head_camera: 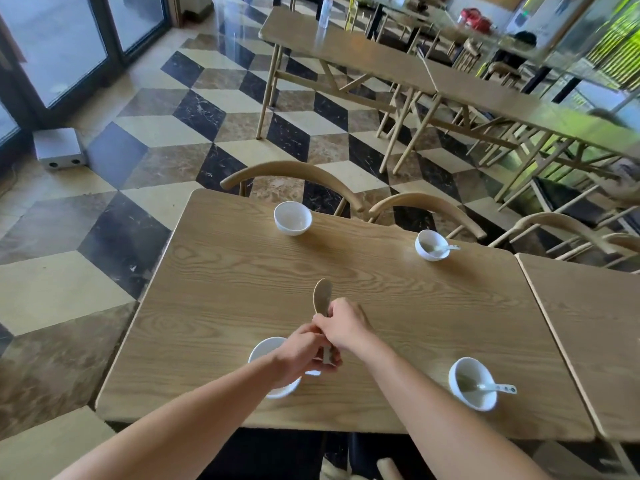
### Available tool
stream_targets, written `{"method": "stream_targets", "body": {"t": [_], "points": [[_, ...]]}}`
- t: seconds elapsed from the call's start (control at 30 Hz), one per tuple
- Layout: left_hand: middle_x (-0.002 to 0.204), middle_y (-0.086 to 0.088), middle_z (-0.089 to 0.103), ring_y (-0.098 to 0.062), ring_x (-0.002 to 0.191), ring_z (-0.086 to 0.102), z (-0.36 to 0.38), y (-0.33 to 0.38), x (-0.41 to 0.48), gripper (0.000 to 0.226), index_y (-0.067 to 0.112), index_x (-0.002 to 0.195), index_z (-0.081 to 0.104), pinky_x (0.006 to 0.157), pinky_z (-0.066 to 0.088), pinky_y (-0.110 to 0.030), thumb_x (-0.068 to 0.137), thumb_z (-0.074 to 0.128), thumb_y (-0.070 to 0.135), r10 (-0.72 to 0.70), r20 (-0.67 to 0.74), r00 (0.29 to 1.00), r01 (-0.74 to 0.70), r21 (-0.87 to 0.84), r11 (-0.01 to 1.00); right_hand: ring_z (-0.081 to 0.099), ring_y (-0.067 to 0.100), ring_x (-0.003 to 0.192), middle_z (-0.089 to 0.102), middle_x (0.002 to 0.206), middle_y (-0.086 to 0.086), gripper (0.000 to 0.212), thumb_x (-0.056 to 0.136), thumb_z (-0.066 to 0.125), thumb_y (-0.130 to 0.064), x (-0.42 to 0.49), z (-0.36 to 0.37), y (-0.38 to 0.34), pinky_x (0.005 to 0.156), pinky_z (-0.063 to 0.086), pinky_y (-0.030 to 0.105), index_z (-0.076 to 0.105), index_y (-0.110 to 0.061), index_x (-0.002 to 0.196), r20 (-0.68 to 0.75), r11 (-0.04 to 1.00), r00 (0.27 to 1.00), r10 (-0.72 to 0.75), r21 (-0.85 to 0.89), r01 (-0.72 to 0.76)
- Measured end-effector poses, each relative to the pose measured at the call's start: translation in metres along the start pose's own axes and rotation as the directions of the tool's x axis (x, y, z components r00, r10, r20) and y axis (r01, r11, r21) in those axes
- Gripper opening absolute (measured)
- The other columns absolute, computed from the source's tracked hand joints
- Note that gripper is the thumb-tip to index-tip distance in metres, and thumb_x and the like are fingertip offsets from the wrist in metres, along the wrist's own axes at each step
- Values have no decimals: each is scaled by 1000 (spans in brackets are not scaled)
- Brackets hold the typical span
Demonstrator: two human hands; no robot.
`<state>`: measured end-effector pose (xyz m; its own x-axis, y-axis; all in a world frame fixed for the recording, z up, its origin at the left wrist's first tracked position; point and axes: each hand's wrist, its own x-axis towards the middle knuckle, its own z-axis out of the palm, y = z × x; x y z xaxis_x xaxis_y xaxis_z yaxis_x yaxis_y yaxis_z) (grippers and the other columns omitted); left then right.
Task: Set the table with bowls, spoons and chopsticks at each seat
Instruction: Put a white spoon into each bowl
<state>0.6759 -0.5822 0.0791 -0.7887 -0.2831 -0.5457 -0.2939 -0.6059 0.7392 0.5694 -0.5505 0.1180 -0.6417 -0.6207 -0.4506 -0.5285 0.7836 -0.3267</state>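
Observation:
Several white bowls stand on the wooden table (242, 271). The far left bowl (292, 218) is empty. The far right bowl (431, 244) and the near right bowl (472, 384) each hold a white spoon. Above the near left bowl (268, 351), both my hands meet. My left hand (304, 351) grips the handles of spoons low down. My right hand (343, 327) grips them higher up. One spoon's scoop (322, 299) sticks up past my fingers. How many spoons are held is hidden.
Two curved wooden chair backs (294, 171) stand at the far side of the table. A second table (595, 327) butts against the right edge. More tables and chairs stand behind on the checkered floor. A grey box (60, 148) sits by the glass doors.

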Motion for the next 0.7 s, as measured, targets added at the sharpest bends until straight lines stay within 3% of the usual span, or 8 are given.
{"method": "stream_targets", "body": {"t": [0.07, 0.17, 0.27, 0.33, 0.5, 0.57, 0.63, 0.7], "points": [[77, -7, 64, -21, 75, 62, -2, 8, 11, 13, 11, 87, 63, 69, 52, -32, 82, 52, 16, 43, 40, 998, -49, 166, 985, 59, 29, 78, 69, 87, 14, 23, 84, 60, -34, 12, -9, -4, 62, 35, 27, 57, -15, 72, -37, 999, 999, -37, -38, 36], [83, 6, 68, -14, 76, 61, -16, 22, 35, 32, 22, 89, 68, 73, 49, -31, 73, 63, 49, 99, 49, 994, -110, 400, 910, 64, 33, 94, 69, 101, 17, 30, 88, 58, -35, 38, -22, -8, 66, 37, 29, 66, -6, 91, -69, 991, 993, -92, -101, 84], [86, 13, 70, -7, 78, 63, -45, 34, 64, 56, 26, 91, 68, 76, 51, -28, 69, 62, 77, 183, -69, 981, -75, 731, 678, 62, 35, 99, 66, 108, 20, 37, 90, 56, -36, 68, -35, -12, 69, 37, 29, 67, -2, 99, -51, 977, 989, -136, -170, 125], [98, 6, 68, -16, 91, 63, -70, 39, 84, 51, 25, 96, 63, 81, 52, -33, 77, 62, 72, 273, -213, 938, 46, 858, 511, 60, 37, 99, 65, 109, 22, 38, 91, 55, -37, 93, -43, -15, 69, 37, 30, 66, -1, 99, -20, 963, 988, -156, -226, 148], [141, -10, 44, -37, 123, 47, -137, 38, 124, 60, 20, 129, 46, 96, 47, -49, 89, 48, 65, 374, -382, 845, 349, 924, 157, 62, 37, 88, 64, 105, 19, 24, 91, 54, -36, 160, -54, -18, 61, 44, 30, 52, -12, 89, 71, 937, 983, -171, -295, 185], [161, -15, 17, -48, 141, 26, -158, 28, 139, 77, 23, 146, 30, 107, 35, -58, 87, 45, 70, 315, -509, 801, 480, 861, 169, 62, 38, 92, 62, 107, 19, 21, 93, 51, -34, 187, -54, -22, 68, 47, 34, 48, -13, 92, 84, 914, 979, -186, -351, 204], [166, -13, -8, -54, 147, 0, -172, 18, 155, 92, 26, 157, 10, 113, 19, -66, 85, 37, 77, 283, -587, 759, 552, 810, 201, 59, 40, 102, 59, 114, 19, 22, 97, 47, -30, 213, -53, -27, 77, 47, 41, 51, -9, 103, 82, 868, 971, -225, -436, 238], [166, -11, -17, -55, 146, -13, -183, 7, 167, 96, 30, 158, 0, 113, 9, -70, 83, 29, 82, 308, -592, 744, 562, 805, 191, 58, 39, 105, 56, 119, 17, 24, 100, 44, -24, 236, -52, -34, 81, 48, 43, 53, -5, 112, 84, 827, 962, -261, -494, 268]]}}
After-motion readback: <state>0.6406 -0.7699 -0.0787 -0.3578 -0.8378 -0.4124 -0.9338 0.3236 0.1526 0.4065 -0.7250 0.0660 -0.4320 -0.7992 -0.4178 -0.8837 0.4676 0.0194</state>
